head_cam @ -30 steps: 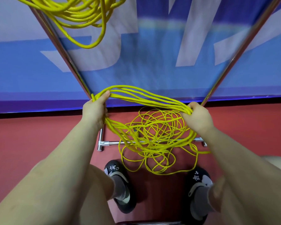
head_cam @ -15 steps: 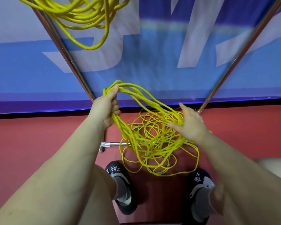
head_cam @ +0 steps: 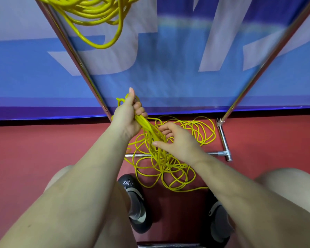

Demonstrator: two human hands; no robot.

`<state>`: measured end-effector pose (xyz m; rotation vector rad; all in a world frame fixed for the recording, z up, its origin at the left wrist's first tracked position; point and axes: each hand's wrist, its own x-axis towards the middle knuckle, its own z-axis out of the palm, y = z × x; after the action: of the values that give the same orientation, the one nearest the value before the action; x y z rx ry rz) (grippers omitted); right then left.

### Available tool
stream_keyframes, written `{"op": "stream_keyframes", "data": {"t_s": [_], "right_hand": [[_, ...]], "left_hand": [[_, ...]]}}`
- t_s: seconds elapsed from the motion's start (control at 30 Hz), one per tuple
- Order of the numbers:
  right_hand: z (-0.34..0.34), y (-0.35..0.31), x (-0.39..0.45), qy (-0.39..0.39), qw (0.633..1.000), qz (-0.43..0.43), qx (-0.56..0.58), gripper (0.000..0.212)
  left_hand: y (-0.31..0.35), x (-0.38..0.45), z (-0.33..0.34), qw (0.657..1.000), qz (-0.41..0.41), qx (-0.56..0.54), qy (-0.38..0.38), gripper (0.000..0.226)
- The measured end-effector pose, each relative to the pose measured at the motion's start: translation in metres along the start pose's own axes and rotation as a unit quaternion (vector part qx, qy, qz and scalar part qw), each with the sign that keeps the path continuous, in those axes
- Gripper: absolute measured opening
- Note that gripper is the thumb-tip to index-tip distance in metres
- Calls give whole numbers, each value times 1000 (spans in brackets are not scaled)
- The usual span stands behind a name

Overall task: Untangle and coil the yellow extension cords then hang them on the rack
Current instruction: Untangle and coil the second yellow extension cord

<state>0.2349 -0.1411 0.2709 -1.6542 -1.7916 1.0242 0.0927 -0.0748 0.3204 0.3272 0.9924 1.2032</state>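
Above the red floor (head_cam: 43, 149), the left hand (head_cam: 127, 117) grips a bundle of thin yellow cord (head_cam: 150, 129) slanting down-right past the right hand's (head_cam: 177, 140) loose, spread fingers into tangled loops.

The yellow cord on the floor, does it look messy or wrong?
Yes. The yellow cord on the floor is a loose tangle of crossing loops, sprawled over the rack's bottom bar, not a neat coil. The left hand grips a bunch of its strands while the right hand reaches in. Another cord bundle hangs up top.
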Motion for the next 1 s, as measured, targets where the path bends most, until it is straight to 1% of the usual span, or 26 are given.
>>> {"op": "stream_keyframes", "data": {"t_s": [0.13, 0.2, 0.23, 0.27, 0.3, 0.33, 0.37, 0.4, 0.43, 0.5, 0.57, 0.63, 0.7, 0.8, 0.83, 0.9, 0.97, 1.0], "right_hand": [[-3, 3, 5, 63, 991, -54, -104, 23], [-9, 5, 8, 82, 980, -82, -160, 21], [-14, 6, 9, 75, 978, -88, -172, 20], [-19, 6, 10, 51, 981, -86, -164, 18], [-24, 6, 11, 11, 987, -76, -142, 17], [-29, 7, 11, -34, 990, -56, -128, 22], [-34, 10, 12, -75, 987, -37, -134, 32], [-38, 15, 13, -114, 981, -16, -157, 39], [-41, 22, 13, -150, 971, 10, -185, 42], [-42, 43, 11, -207, 949, 68, -228, 38], [-40, 63, 8, -235, 932, 114, -250, 27], [-41, 73, 5, -221, 935, 119, -252, 13], [-48, 73, 6, -190, 943, 116, -248, 17], [-66, 66, 9, -132, 965, 124, -190, 22], [-72, 61, 9, -110, 975, 125, -145, 21], [-83, 43, 5, -75, 990, 114, -38, 11], [-94, 19, -1, -59, 991, 108, 56, 2], [-98, 8, -5, -50, 988, 110, 101, 5]], "left_hand": [[1, 7, -3, 1000, 9, -12, 5, 39], [0, 11, -5, 999, 39, 17, 30, 37], [-1, 13, -5, 996, 59, 44, 44, 36], [-2, 14, -6, 992, 80, 75, 56, 36], [-3, 15, -6, 987, 100, 107, 65, 35], [-4, 16, -7, 982, 118, 133, 70, 35], [-3, 16, -7, 977, 133, 149, 73, 34], [-1, 17, -8, 974, 144, 157, 76, 33], [2, 17, -9, 972, 153, 159, 77, 33], [8, 17, -11, 970, 166, 158, 78, 32], [14, 17, -16, 968, 176, 157, 83, 31], [20, 18, -22, 968, 174, 157, 88, 30], [24, 18, -28, 969, 163, 166, 83, 31], [29, 13, -33, 968, 149, 191, 63, 32], [30, 10, -35, 966, 147, 207, 51, 32], [30, 5, -39, 956, 146, 252, 18, 31], [28, -2, -44, 941, 146, 306, -17, 29], [27, -7, -44, 932, 145, 331, -30, 29]]}}
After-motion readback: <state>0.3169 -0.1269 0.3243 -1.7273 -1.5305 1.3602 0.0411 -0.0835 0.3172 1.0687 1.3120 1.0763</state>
